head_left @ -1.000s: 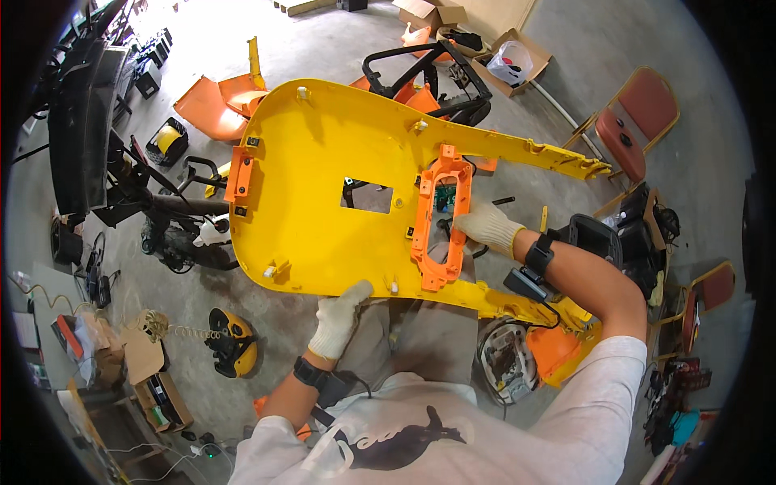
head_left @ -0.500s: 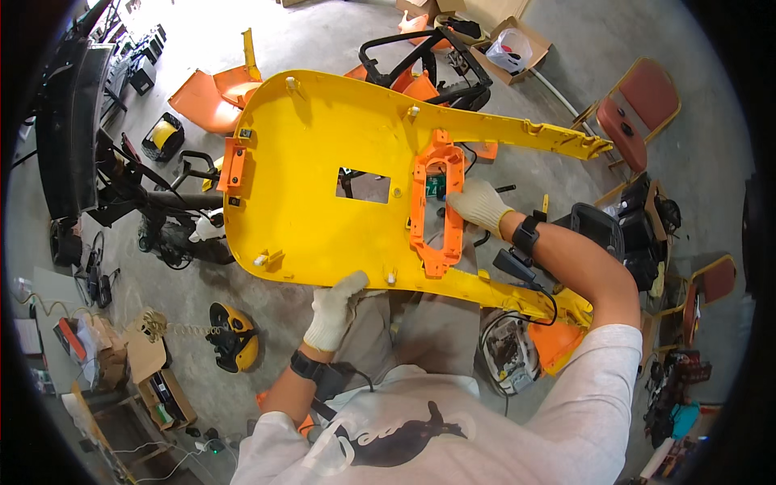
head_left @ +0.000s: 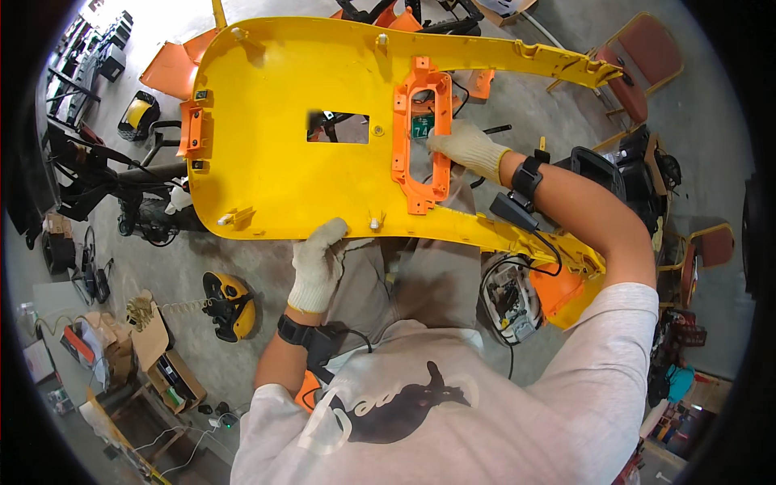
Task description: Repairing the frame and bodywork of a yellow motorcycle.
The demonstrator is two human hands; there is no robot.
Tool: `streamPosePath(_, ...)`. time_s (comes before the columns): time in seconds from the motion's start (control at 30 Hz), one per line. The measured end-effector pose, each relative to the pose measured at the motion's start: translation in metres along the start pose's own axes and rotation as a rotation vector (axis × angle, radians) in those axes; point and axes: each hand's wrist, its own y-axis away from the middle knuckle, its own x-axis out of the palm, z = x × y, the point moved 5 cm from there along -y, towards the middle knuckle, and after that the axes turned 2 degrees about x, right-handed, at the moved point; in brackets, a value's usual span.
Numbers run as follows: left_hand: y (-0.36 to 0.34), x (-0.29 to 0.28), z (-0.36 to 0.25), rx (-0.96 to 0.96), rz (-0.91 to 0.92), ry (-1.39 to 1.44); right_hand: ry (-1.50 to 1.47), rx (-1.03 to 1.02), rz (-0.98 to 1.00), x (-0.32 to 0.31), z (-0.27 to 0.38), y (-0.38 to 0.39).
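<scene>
A large yellow plastic body panel hangs across my lap, its inner side up, with a rectangular cut-out and two long arms reaching right. My left hand, in a cream knit glove, grips its near edge, thumb and fingers on either side of the rim. An orange plastic frame spans the panel between the bases of the arms. My gloved right hand is closed on the frame's right side, with the fingertips partly hidden. A smaller orange bracket sits on the panel's left edge.
Orange shell parts lie on the concrete floor at far left. A yellow-and-black part and an open cardboard box are at lower left. Red chairs stand at right. A cabled grey device lies beside my right leg.
The whole view has shifted, so the surroundings appear higher. The panel has moved slightly away and left with both hands, which keep their holds.
</scene>
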Motion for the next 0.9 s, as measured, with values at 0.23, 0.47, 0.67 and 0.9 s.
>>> streamPosePath(0.23, 0.001, 0.0, 0.0, -0.026, 0.03, 0.032, 0.19, -0.012, 0.072, 0.0, 0.007, 0.024)
streamPosePath(0.47, 0.0, -0.003, 0.006, -0.026, 0.027, 0.047, 0.309, -0.13, -0.124, 0.001, -0.016, 0.014)
streamPosePath(0.67, 0.002, -0.005, 0.0, 0.028, 0.036, 0.033, 0.402, -0.166, -0.174, 0.006, -0.006, 0.021)
streamPosePath(0.9, 0.001, -0.004, 0.002, -0.01, -0.012, 0.02, 0.244, -0.084, 0.033, -0.001, 0.003, 0.025)
